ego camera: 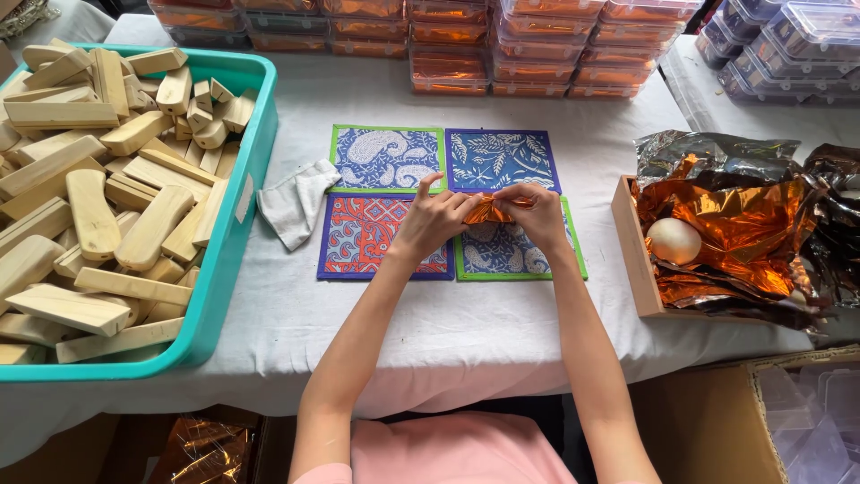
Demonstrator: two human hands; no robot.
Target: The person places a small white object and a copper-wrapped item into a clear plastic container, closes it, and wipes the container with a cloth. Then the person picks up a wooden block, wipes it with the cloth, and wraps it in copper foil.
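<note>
A small object wrapped in shiny orange foil (pixel 490 210) sits pinched between the fingertips of the left hand (pixel 436 220) and the right hand (pixel 536 213). The foil is crinkled and gathered into a rough, bunched shape, wider than it is tall, with its metallic surface catching light. It is held just above the lower right of four patterned cloth mats (pixel 515 253), near where they meet.
</note>
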